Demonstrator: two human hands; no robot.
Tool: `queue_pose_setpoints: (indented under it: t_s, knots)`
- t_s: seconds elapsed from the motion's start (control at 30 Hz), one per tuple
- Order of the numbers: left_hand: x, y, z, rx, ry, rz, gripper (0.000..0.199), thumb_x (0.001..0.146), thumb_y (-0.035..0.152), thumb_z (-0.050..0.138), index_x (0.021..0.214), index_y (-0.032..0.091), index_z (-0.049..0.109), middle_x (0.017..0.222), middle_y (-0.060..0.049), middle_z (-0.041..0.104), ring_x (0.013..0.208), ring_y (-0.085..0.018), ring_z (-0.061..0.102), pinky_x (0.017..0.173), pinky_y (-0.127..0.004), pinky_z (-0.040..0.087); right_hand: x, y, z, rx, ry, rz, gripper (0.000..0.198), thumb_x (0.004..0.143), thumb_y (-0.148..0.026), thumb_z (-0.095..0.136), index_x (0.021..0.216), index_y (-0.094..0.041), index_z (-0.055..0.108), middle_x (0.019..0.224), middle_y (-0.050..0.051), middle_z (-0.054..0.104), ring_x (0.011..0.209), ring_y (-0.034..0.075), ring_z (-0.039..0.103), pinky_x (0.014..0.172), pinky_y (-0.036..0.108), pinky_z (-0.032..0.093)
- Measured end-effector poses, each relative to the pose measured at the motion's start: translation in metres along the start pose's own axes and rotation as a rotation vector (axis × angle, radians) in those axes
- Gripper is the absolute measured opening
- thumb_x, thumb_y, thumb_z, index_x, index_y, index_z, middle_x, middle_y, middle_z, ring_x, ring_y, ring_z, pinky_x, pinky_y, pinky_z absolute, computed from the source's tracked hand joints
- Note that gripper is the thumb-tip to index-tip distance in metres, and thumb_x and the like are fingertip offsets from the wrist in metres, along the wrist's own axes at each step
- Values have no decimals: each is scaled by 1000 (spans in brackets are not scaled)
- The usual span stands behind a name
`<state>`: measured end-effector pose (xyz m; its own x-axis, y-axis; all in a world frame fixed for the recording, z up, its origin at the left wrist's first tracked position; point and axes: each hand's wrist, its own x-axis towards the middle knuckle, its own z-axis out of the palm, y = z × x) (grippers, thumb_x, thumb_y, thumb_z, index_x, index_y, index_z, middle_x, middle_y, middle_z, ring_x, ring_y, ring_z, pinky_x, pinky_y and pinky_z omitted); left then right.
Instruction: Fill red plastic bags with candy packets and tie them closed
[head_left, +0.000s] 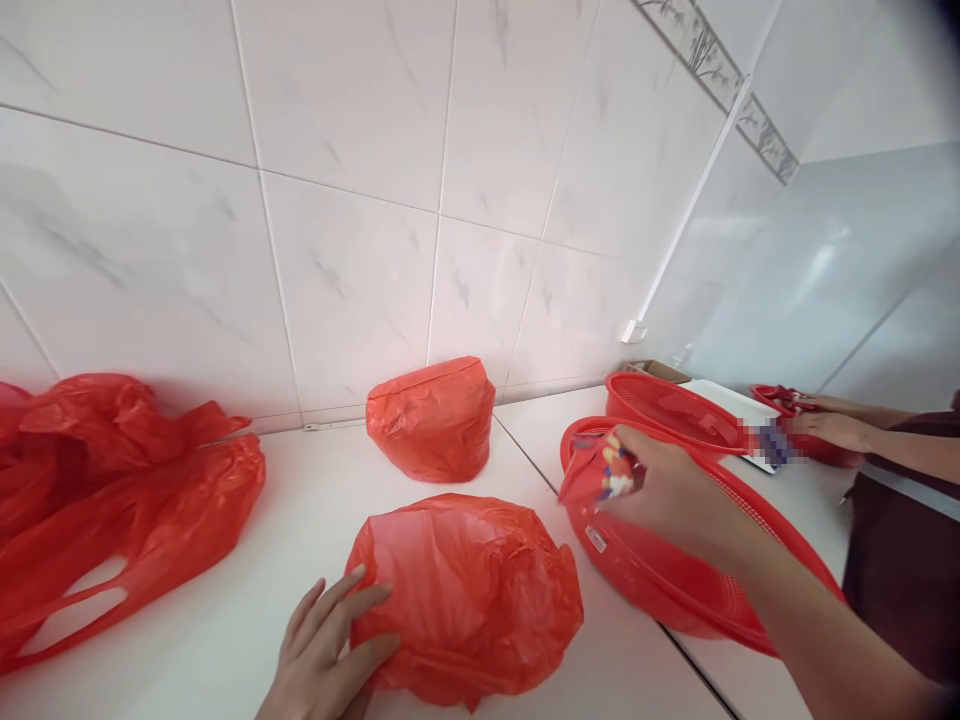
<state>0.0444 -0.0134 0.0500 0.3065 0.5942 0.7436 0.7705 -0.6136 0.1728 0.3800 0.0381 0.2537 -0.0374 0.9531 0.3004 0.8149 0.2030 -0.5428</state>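
An orange-red plastic bag (465,600) lies with its mouth spread wide on the white table in front of me. My left hand (330,645) rests against the bag's left edge, fingers apart. Over the near rim of a large red plastic basket (645,590), my right hand (660,485) is closed around a small red packet (600,470) with a colourful print. The packet is slightly blurred, and the hand covers part of it. Behind the open bag, a second red plastic bag (431,420) stands against the wall.
Crumpled red plastic bags (127,500) are heaped at the left. Behind the large basket is another red basket (667,400), beside a white tray (720,400). At the far right a co-worker's hands (832,420) are over red things. A tiled wall (360,250) borders the table's back.
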Motion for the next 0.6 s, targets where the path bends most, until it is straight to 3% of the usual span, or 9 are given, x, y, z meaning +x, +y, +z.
queue_pose_setpoints:
  t_s: [0.1, 0.17, 0.23, 0.33, 0.4, 0.47, 0.6]
  knots:
    - [1, 2, -3, -14, -17, 0, 27, 84, 12, 47, 92, 32, 64, 117, -4, 64, 124, -25, 45, 104, -48, 30, -23, -45, 30, 10, -246, -226, 18, 66, -17, 60, 68, -22, 43, 66, -6, 53, 59, 10, 46, 50, 21, 31]
    - [0, 1, -5, -24, -14, 22, 26, 83, 13, 47, 92, 31, 64, 117, -5, 64, 124, -25, 45, 104, -48, 29, -32, -60, 59, -22, -335, -384, 13, 69, -17, 59, 72, -21, 46, 72, -5, 55, 65, 10, 48, 56, 21, 33]
    - [-1, -3, -5, -24, 7, 74, 25, 83, 14, 48, 91, 31, 64, 116, -5, 64, 124, -26, 44, 105, -48, 27, -33, -61, 88, -130, -386, -478, 11, 70, -16, 59, 76, -21, 50, 77, -3, 56, 69, 12, 49, 61, 23, 35]
    - [-4, -15, -2, -3, 42, 177, 26, 79, 16, 53, 93, 33, 65, 117, -5, 63, 125, -26, 43, 107, -45, 24, -28, -50, 116, -296, -442, -480, 22, 65, -18, 69, 84, -20, 57, 92, 3, 58, 83, 18, 53, 69, 27, 42]
    - [-7, -23, 1, 24, 51, 203, 25, 78, 17, 55, 93, 34, 66, 118, -4, 62, 124, -27, 43, 107, -44, 25, -27, -44, 121, -270, -421, -456, 36, 61, -22, 76, 93, -21, 60, 110, 7, 55, 99, 23, 53, 81, 32, 44]
    - [-10, -27, 4, 37, 73, 184, 23, 79, 20, 54, 91, 35, 67, 118, -3, 62, 123, -27, 44, 106, -44, 27, -31, -41, 117, -170, -352, -426, 39, 65, -27, 76, 102, -25, 61, 121, 6, 52, 110, 24, 50, 89, 34, 43]
    - [-15, -19, 9, -55, 82, 43, 27, 83, 22, 50, 95, 38, 67, 125, -1, 59, 124, -26, 45, 106, -44, 31, -49, -33, 105, -55, -164, -380, 22, 78, -22, 64, 100, -27, 63, 120, 3, 57, 108, 19, 54, 91, 31, 44]
